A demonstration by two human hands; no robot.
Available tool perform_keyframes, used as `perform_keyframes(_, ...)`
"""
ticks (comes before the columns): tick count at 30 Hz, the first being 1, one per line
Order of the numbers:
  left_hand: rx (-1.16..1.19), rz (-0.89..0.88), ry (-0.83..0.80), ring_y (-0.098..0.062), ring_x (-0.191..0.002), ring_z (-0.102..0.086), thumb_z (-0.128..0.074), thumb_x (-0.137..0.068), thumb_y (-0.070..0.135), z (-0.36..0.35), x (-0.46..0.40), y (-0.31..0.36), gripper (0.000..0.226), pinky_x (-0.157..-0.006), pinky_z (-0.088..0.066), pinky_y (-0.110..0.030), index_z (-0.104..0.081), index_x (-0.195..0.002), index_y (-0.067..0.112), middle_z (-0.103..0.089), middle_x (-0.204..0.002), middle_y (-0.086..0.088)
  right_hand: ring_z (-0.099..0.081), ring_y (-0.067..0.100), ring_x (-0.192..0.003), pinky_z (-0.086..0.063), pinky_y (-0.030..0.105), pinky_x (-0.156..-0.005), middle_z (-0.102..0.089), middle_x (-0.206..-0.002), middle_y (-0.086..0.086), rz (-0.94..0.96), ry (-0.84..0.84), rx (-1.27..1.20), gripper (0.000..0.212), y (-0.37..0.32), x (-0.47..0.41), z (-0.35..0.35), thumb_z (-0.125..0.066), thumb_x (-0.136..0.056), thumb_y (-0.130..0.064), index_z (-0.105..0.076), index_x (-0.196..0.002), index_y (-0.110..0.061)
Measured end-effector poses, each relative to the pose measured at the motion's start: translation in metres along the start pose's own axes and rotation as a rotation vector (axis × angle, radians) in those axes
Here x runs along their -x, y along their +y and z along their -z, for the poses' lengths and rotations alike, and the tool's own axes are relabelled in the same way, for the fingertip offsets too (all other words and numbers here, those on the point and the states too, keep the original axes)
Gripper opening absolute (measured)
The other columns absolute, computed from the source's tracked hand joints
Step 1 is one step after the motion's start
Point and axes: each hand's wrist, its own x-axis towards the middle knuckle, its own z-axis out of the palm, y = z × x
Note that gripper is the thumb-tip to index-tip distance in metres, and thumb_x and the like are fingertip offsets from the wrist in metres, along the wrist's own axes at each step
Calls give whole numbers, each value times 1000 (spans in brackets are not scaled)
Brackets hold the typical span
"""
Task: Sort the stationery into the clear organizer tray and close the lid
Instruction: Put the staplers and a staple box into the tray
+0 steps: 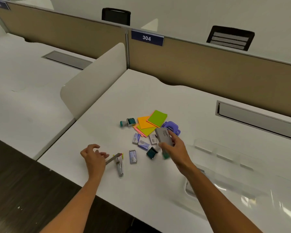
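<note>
The right hand [174, 147] curls its fingers and thumb round a grey box [164, 137], lifted clear of the white desk [158, 98]; a blurred teal piece [165, 155] shows just under the palm, and whether the hand holds it too I cannot tell. The left hand [92, 156] hovers with its fingers loosely curled and apart, gripping nothing; its fingertips lie just beside a silver stapler [118, 163], which lies hinged open on the desk. Between the hands lie small staple boxes [133, 156], a few more clustered by the grey box; a dark teal stamp [151, 153] sits near the right thumb. Beyond them fan orange and green sticky notes [149, 122]; a purple hole punch [172, 126] lies partly behind the grey box; another teal stamp [128, 122] lies left of the notes. The clear organizer tray [225, 165] stands open to the right, near the right forearm; its contents are too faint to tell.
</note>
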Motion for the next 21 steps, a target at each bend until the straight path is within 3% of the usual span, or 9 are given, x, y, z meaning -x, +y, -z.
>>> perform_keyframes(2,126,67,-15,-24,-83,-70,-34,-102,4,-8,6,13,20,-77,-60,-43,-51,-103,12,-31,-124,-3,-56,19,-117,-55,25,-79,-54,-135,-3,2,22,-23,78,1,8,18,-77,-76,-31,-41,-145,-30)
perform_keyframes(5,313,206,-93,-27,-87,-73,-28,-100,0,-24,18,33,27,-66,-61,-38,-48,-107,16,-36,-130,-10,-58,19,-113,-52,22,-71,-56,-133,-1,-7,67,-27,86,3,18,46,-72,-66,-40,-41,-145,-29)
perform_keyframes(9,470,595,-228,-31,-76,-74,-28,-91,-12,-52,41,64,45,-57,-59,-31,-45,-124,14,-49,-119,-14,-58,22,-111,-48,21,-67,-55,-133,1,-33,146,-49,84,10,28,81,-68,-67,-41,-41,-145,-29)
perform_keyframes(12,543,833,-274,-25,-61,-70,-29,-89,-11,-69,59,84,27,-39,-50,-24,-50,-100,2,-53,-108,-18,-59,23,-109,-50,26,-70,-56,-132,2,-61,202,-77,82,17,35,101,-69,-68,-42,-42,-144,-30)
perform_keyframes(14,557,859,-262,-23,-71,-70,-31,-94,-7,-84,69,91,21,-35,-48,-22,-48,-88,5,-48,-114,-14,-58,24,-110,-51,27,-70,-55,-132,2,-74,228,-100,82,21,41,110,-70,-69,-42,-42,-145,-30)
perform_keyframes(16,586,893,-241,-23,-107,-66,-33,-97,-2,-100,78,95,16,-34,-48,-20,-47,-99,5,-49,-119,-11,-58,26,-110,-51,26,-68,-56,-131,3,-77,246,-134,81,24,46,117,-70,-69,-41,-43,-144,-30)
perform_keyframes(17,658,940,-224,-26,-113,-63,-35,-98,-1,-107,84,96,15,-37,-51,-23,-46,-107,4,-51,-125,-12,-59,26,-109,-51,26,-67,-56,-131,3,-78,254,-147,79,26,48,120,-70,-69,-40,-43,-144,-30)
perform_keyframes(19,833,1038,-229,-29,-79,-73,-43,-99,3,-115,97,98,24,-42,-56,-31,-47,-122,4,-55,-127,-15,-59,26,-107,-50,25,-65,-57,-130,4,-84,264,-171,78,28,53,125,-70,-69,-41,-44,-143,-30)
perform_keyframes(21,882,1072,-243,-26,-46,-68,-45,-99,8,-122,111,101,24,-39,-55,-29,-50,-122,6,-58,-121,-18,-60,26,-104,-50,24,-62,-57,-129,5,-95,280,-202,79,30,57,131,-70,-68,-41,-45,-142,-29)
